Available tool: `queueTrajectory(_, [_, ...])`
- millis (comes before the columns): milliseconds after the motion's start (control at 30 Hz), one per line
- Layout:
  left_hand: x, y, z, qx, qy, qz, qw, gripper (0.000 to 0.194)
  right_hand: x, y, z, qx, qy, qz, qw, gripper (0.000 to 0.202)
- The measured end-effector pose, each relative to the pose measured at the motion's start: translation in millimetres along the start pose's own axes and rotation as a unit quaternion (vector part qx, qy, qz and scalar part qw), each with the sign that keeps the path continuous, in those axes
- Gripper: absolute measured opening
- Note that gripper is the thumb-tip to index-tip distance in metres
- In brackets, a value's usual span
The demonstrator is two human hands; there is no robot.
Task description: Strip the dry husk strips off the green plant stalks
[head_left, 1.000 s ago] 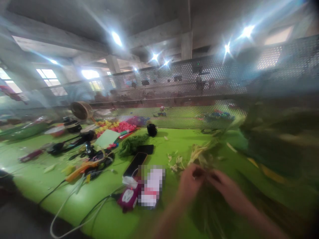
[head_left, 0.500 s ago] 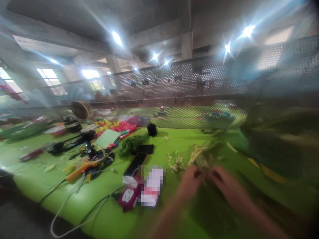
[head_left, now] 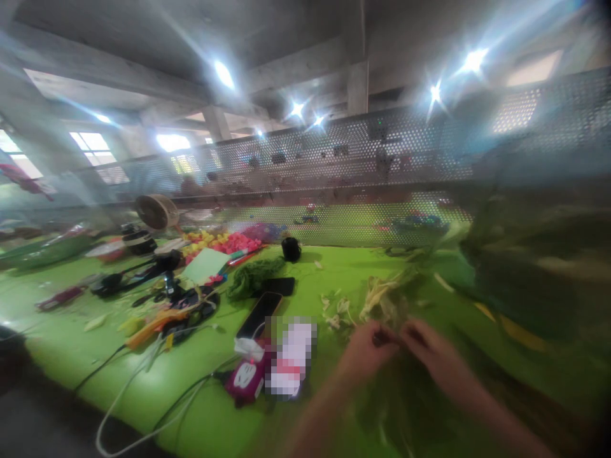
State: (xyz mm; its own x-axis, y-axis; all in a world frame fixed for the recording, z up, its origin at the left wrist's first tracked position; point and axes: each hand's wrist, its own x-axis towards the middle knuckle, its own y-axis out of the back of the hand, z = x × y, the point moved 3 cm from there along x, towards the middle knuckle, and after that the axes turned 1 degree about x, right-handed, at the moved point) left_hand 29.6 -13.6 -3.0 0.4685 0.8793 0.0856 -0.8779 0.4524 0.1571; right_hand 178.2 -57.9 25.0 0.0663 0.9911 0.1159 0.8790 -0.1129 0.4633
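Note:
My left hand (head_left: 368, 348) and my right hand (head_left: 426, 342) meet over the green table, their fingertips pinched together and almost touching. Whatever they pinch is too small and blurred to make out. Just beyond the fingers lies a bunch of pale yellow-green leaf-like strips (head_left: 380, 298). Small cream petal-like pieces (head_left: 340, 309) are scattered to the left of it. Below the hands, dark greenish strands hang blurred against the table.
Left of my hands are a lit phone (head_left: 290, 359), a purple power socket (head_left: 247, 380), a dark phone (head_left: 260, 315) and an orange glue gun (head_left: 155, 326) with trailing cords. A dark green plastic bag (head_left: 520, 273) bulges at right. A perforated screen (head_left: 334, 172) stands behind the table.
My hands stay in nearly the same place, still pinched close together. The fingers have shifted slightly, and pale strands show more clearly below them.

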Motion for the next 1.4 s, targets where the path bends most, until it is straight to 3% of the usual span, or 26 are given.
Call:
queueTrajectory(200, [-3.4,1.5,19.0,0.078,-0.066,0.065,0.993,0.007,-0.9,0.0,-2.5,0.035,-0.011,-0.007,0.999,0.023])
queueTrajectory(333, [-5.2,3.2,24.6,0.104,-0.099,0.076,0.987,0.006,-1.7,0.6,-4.1,0.070,-0.031,-0.011,0.997,0.024])
queueTrajectory(700, [-3.7,4.4,21.7,0.122,-0.111,0.062,0.984,0.010,1.2,1.6,3.8,0.164,-0.087,-0.010,0.983,0.039])
queueTrajectory(900, [-6.5,1.4,25.4,0.131,-0.118,0.089,0.980,0.010,0.9,-0.8,3.1,0.176,-0.086,-0.013,0.981,0.043])
queueTrajectory(1233, [-15.4,2.0,42.8,0.181,-0.190,0.141,0.955,0.010,2.0,-2.2,5.6,0.183,-0.074,-0.019,0.980,0.045])
queueTrajectory(1400, [-12.0,0.4,34.1,0.126,-0.144,0.149,0.970,0.005,0.7,-2.9,1.3,0.183,-0.079,-0.025,0.980,0.044])
